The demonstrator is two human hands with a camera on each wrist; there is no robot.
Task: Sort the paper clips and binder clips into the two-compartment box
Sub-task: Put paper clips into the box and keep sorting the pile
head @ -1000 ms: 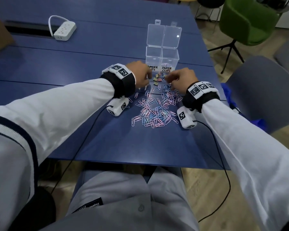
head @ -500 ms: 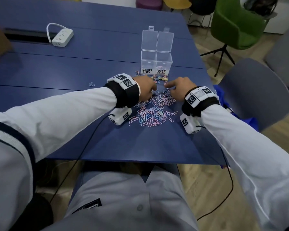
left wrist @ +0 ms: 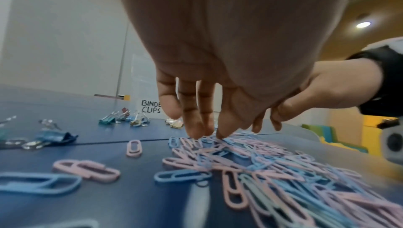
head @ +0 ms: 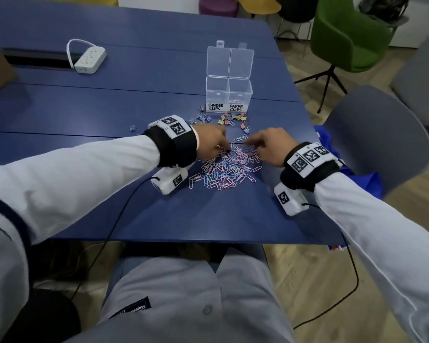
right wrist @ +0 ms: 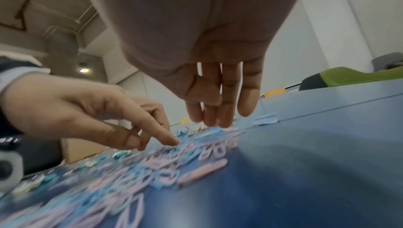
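A clear two-compartment box [head: 229, 94] stands open on the blue table, labelled BINDER CLIPS on the left and PAPER CLIPS on the right. A few pale clips lie in the right compartment. Coloured binder clips [head: 227, 120] are scattered just in front of the box. Nearer me lies a heap of pink and blue paper clips [head: 227, 170] [left wrist: 250, 161]. My left hand [head: 223, 149] [left wrist: 209, 133] and right hand [head: 252, 144] [right wrist: 213, 121] reach down side by side. Their fingertips touch the far edge of the heap. Neither visibly holds a clip.
One stray binder clip [head: 133, 128] lies left of my left wrist. A white power strip [head: 89, 58] sits at the far left by a cable slot. A grey chair [head: 377, 134] with a blue bag [head: 357, 174] stands off the table's right edge, and a green chair [head: 349, 38] behind.
Both hands have drawn back from the box towards me, from over the binder clips to the far edge of the paper clip heap. The binder clips now lie uncovered.
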